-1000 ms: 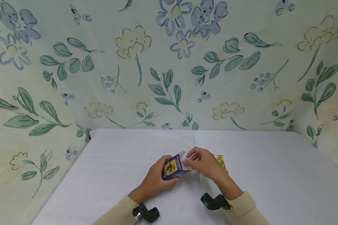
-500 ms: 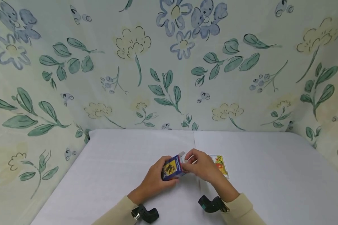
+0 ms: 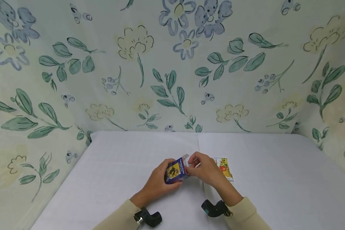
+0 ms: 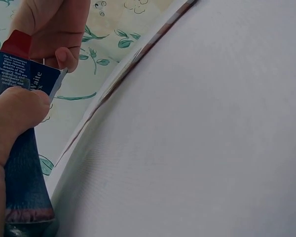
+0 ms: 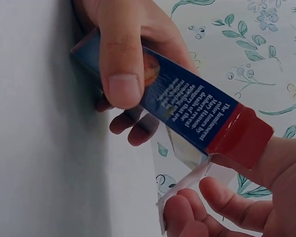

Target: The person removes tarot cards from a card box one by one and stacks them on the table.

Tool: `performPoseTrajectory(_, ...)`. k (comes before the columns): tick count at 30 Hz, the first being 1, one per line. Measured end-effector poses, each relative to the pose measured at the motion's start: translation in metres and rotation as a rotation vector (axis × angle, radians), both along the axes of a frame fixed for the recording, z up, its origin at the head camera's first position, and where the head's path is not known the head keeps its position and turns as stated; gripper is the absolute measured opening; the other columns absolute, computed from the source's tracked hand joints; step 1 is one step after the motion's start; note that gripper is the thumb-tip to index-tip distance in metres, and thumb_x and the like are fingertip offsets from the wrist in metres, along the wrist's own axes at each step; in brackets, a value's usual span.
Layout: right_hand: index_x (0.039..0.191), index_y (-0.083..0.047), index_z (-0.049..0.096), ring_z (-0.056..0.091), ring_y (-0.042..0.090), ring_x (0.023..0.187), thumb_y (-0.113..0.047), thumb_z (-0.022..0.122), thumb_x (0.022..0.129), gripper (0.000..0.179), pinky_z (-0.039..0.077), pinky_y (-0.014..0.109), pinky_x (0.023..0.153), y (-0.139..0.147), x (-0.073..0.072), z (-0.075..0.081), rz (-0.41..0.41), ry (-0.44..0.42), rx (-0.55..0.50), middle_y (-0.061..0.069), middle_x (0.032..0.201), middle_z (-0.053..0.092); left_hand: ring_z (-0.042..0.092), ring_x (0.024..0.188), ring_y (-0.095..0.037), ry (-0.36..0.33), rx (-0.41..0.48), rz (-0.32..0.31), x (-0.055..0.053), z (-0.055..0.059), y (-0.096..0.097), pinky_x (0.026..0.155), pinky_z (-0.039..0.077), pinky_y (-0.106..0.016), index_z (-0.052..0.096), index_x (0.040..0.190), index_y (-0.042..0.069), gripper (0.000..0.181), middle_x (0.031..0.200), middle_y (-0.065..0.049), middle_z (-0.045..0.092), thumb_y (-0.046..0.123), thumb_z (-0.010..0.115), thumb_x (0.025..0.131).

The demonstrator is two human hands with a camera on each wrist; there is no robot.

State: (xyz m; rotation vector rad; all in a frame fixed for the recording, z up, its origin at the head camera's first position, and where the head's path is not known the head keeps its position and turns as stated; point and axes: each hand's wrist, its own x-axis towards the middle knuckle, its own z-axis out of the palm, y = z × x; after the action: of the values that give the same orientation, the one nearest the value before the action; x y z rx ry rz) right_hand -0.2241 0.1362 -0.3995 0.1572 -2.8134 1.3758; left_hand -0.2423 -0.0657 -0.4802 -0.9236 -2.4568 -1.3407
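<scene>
Box, rectangular blue cardboard with red flap, gripped by left hand, short of white desk's back edge; right hand at its opening, grasp unclear.

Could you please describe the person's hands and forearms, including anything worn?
The left hand and right hand are ungloved. The left sleeve and right sleeve are beige. The left wrist device and right wrist device are black and bent, the left with a silvery fitting, the right with a teal mark.

Two grips, one box, one card, two cameras.
</scene>
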Motion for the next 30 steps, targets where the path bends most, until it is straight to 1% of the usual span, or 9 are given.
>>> performPoseTrajectory(12,0.092,-0.010,0.063,0.054,0.018,0.074,-0.017,0.075,0.081,0.018,0.047,0.030,0.060,0.0010,0.0000,0.0014,-0.001,-0.030,0.004,0.001,0.079,0.059,0.053,0.102,-0.007,-0.023,-0.001,-0.002,0.0015,0.0002,-0.0002,0.086,0.048,-0.029,0.042,0.134,0.023,0.071,0.121,0.010,0.054,0.037,0.081,0.077)
performPoseTrajectory(17,0.091,-0.010,0.065,0.054,0.018,0.074,-0.020,0.076,0.081,0.017,0.047,0.030,0.060,0.0023,-0.0001,0.0026,-0.011,-0.048,0.013,0.001,0.079,0.059,0.053,0.101,-0.007,-0.023,0.001,-0.005,0.0014,-0.0012,-0.0003,0.086,0.048,-0.028,0.042,0.134,0.024,0.071,0.121,0.011,0.054,0.038,0.080,0.077)
performPoseTrajectory(22,0.091,-0.010,0.067,0.053,0.017,0.070,-0.023,0.076,0.081,0.019,0.045,0.029,0.057,0.0039,-0.0001,0.0038,-0.023,-0.047,0.043,0.002,0.077,0.059,0.053,0.101,-0.007,-0.012,0.003,-0.006,0.0012,-0.0023,-0.0002,0.086,0.048,-0.028,0.041,0.135,0.023,0.071,0.121,0.010,0.054,0.038,0.080,0.078)
performPoseTrajectory(24,0.091,-0.010,0.068,0.053,0.017,0.068,-0.024,0.076,0.082,0.019,0.045,0.029,0.056,0.0043,0.0003,0.0046,-0.025,-0.059,0.044,0.002,0.076,0.059,0.053,0.101,-0.007,-0.014,-0.001,-0.003,0.0016,-0.0022,-0.0004,0.086,0.047,-0.028,0.041,0.135,0.023,0.071,0.121,0.010,0.053,0.037,0.080,0.078)
performPoseTrajectory(30,0.093,-0.009,0.069,0.055,0.016,0.062,-0.023,0.075,0.083,0.018,0.048,0.028,0.055,0.0053,-0.0002,0.0070,-0.037,-0.082,0.033,0.000,0.075,0.063,0.053,0.102,-0.007,-0.013,-0.006,0.006,0.0014,-0.0020,-0.0003,0.087,0.047,-0.029,0.042,0.134,0.023,0.071,0.122,0.010,0.054,0.038,0.081,0.077)
